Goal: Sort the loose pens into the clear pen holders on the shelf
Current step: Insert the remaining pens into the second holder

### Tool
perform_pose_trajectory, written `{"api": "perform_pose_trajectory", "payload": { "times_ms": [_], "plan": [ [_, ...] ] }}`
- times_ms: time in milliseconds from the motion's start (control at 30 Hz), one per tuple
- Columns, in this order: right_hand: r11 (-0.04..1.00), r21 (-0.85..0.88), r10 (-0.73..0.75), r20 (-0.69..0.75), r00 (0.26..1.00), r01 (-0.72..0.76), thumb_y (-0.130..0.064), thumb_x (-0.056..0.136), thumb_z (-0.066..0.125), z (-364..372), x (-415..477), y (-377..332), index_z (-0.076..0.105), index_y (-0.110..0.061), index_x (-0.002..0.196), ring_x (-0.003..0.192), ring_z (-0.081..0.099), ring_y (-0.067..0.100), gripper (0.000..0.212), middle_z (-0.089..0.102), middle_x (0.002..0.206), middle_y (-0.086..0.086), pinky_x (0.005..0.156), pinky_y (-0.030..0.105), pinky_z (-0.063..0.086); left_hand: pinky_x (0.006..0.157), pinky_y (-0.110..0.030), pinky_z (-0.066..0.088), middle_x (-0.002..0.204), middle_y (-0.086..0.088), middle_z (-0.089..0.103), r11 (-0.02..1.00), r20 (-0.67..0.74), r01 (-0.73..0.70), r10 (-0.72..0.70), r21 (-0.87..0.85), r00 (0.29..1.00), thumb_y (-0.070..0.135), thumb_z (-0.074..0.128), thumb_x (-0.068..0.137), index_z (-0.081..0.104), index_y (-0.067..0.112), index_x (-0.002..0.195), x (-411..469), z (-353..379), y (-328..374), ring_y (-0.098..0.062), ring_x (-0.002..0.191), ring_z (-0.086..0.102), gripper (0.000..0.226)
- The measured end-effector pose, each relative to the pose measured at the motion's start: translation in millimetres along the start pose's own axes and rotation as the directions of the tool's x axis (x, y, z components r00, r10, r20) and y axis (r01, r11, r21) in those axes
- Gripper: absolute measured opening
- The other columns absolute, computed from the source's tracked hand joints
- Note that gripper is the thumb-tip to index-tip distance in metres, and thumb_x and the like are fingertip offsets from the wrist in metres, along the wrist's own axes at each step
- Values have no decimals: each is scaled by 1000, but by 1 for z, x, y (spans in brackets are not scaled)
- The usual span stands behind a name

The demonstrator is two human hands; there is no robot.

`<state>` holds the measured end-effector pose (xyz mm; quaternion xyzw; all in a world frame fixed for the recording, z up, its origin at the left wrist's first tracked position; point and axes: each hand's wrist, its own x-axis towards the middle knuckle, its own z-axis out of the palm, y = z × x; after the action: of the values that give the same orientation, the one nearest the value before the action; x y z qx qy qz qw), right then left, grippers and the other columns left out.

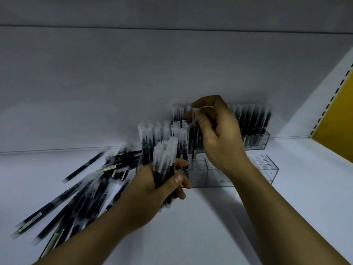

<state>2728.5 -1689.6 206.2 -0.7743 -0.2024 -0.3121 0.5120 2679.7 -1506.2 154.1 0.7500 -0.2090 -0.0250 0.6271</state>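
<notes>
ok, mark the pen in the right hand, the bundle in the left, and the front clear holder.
single pen (194,142): head view, dark barrel.
pen bundle (165,152): head view, clear caps.
front holder (266,175): head view, front wall, right end.

Loose pens (80,190) left of holders (267,167) — on shelf (219,217)

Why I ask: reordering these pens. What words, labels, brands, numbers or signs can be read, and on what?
Nothing can be read.
Label strips on the loose pens: print too blurred.
Label strip on the pen pinched by the right hand: too small.
The bundle of pens in the left hand: no print visible.
The clear pen holders and yellow panel: no text visible.
</notes>
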Motion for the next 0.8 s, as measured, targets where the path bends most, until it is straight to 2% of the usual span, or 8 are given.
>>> {"api": "perform_pose_trajectory", "payload": {
  "times_ms": [67,133,233,300,400,533,667,800],
  "plan": [
    [1000,22,10,28,1000,-11,-5,103,50,1,-1,1,55,-15,115,92,71,18,17,74,99,-3,81,51,57,61,-36,55,92,-9,74,999,4,-34,34,-9,999,14,50,101,58,22,113,0,0,2,-26,72,69,16],
    [999,38,10,29,1000,-11,-6,102,51,0,-1,1,56,-14,110,84,71,16,12,75,97,0,76,49,57,64,-30,54,93,-8,74,996,-22,-84,84,2,996,24,51,100,54,26,113,0,1,5,-26,68,68,13],
    [1000,6,10,9,1000,-10,-4,94,53,-1,-3,1,59,-20,96,55,56,26,17,72,88,13,49,44,47,62,-24,53,92,-6,75,987,-80,-156,153,-26,985,25,50,93,49,2,122,1,-1,11,-24,63,66,38],
    [1000,-27,5,-6,1000,-5,-6,88,52,0,-3,1,61,-23,91,54,53,29,19,71,87,13,47,43,45,60,-22,52,92,-6,75,980,-98,-193,188,-46,977,22,49,92,51,-7,118,1,-2,15,-23,62,67,39],
    [997,-75,-20,-29,999,18,-8,86,54,1,-4,1,65,-21,91,57,59,24,18,72,85,6,51,42,50,60,-26,54,94,-10,74,973,-130,-203,189,-107,973,20,49,91,50,-4,114,1,-3,18,-28,61,66,32],
    [986,-161,-34,9,999,35,-9,85,64,2,-4,-1,73,-15,95,78,70,12,15,74,90,-7,70,37,59,61,-28,55,89,-12,73,975,-143,-169,149,-144,978,22,52,90,54,3,107,3,-5,16,-27,61,67,26],
    [972,-234,6,103,995,19,-10,87,70,-5,5,-2,73,-18,93,74,69,9,11,73,84,-7,71,35,58,66,-35,59,89,-15,72,970,-153,-137,107,-199,982,24,56,90,60,4,106,3,-8,14,-31,69,69,26],
    [965,-247,-42,197,980,91,-15,91,65,-25,-3,7,72,-23,115,87,69,6,26,71,98,-11,74,26,57,69,-41,61,90,-14,74,975,-125,-125,103,-186,987,24,56,92,63,5,105,3,-8,15,-32,73,71,24]
  ]
}}
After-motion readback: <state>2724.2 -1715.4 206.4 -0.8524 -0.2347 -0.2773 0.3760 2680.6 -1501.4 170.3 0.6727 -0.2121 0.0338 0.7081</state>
